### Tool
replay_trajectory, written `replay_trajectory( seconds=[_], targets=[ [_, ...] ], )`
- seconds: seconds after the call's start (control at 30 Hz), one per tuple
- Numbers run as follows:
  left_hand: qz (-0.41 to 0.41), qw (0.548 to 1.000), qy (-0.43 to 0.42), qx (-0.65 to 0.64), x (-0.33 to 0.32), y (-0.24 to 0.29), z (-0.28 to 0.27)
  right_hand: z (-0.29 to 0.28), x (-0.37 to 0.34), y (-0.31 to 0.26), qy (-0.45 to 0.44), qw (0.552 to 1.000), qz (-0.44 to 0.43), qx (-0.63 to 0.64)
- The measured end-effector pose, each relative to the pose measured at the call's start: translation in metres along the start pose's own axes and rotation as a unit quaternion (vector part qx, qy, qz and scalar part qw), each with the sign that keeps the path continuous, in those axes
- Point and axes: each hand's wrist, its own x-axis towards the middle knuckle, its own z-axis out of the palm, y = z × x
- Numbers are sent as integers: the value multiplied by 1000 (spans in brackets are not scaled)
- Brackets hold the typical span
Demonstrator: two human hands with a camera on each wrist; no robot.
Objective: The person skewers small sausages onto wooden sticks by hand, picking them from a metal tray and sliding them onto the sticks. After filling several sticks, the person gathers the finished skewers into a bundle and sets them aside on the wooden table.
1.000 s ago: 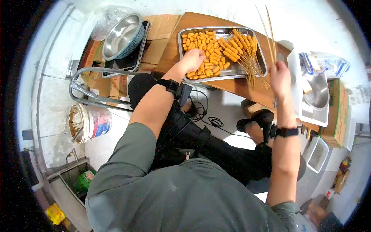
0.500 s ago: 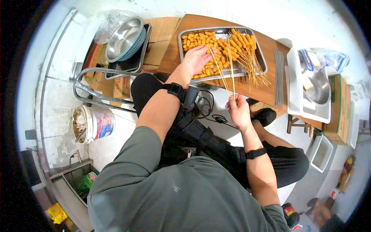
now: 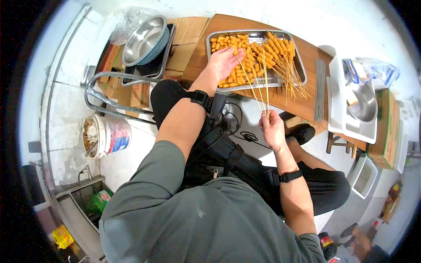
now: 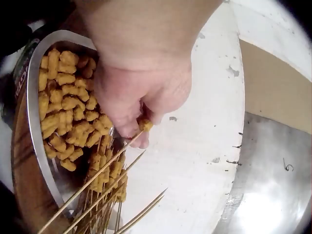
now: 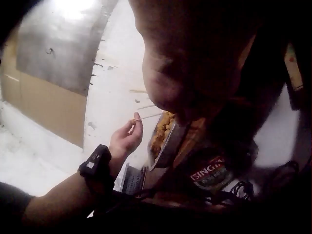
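Over the left part of a metal tray (image 3: 302,70), my left hand (image 3: 222,65) pinches one short orange-brown food piece (image 4: 145,125) between thumb and fingers. The tip of a bamboo skewer (image 4: 90,183) meets that piece in the left wrist view. My right hand (image 3: 273,129), in front of the table edge, grips the lower ends of a few bamboo skewers (image 3: 266,90), which fan up toward the left hand. Loose food pieces (image 3: 239,79) fill the tray's left side. Several filled skewers (image 3: 278,46) are piled on its right, bare ends over the rim.
A bundle of thin grey sticks (image 3: 319,90) lies on the wooden table (image 3: 302,103), right of the tray. Beyond it stand a white bin (image 3: 337,96) and a steel bowl (image 3: 365,103). At left are a metal basin (image 3: 142,41), a metal-framed chair (image 3: 94,94) and a bucket (image 3: 107,136).
My right hand has come from the table's right end to the front of the tray, bringing the skewers down toward my left hand. The left hand has risen from the loose pieces with one.
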Motion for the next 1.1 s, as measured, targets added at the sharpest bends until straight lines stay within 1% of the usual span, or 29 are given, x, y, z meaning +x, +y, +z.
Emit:
replay_trajectory(
  seconds=[0.1,0.2,0.53,0.6,0.8,1.0,1.1],
  targets=[
    [2,1000,-1,-10,-3,1,3,0,-3,-8,1,1000,20,-4],
    [0,1000,-10,-12,-4,1,3,0,-2,-6,14,999,5,-29],
    [-1,1000,-12,-7,-4,0,3,2,-1,0,20,999,13,-30],
    [-2,1000,-21,-4,-5,0,3,1,-1,-3,16,998,15,-59],
    [-6,999,-25,34,-9,-3,9,4,2,9,17,1000,15,-1],
    [-25,998,-41,45,-6,-13,4,5,2,10,25,999,5,-36],
    [-30,996,-61,63,-9,-14,5,7,4,11,30,999,-2,-19]
  ],
)
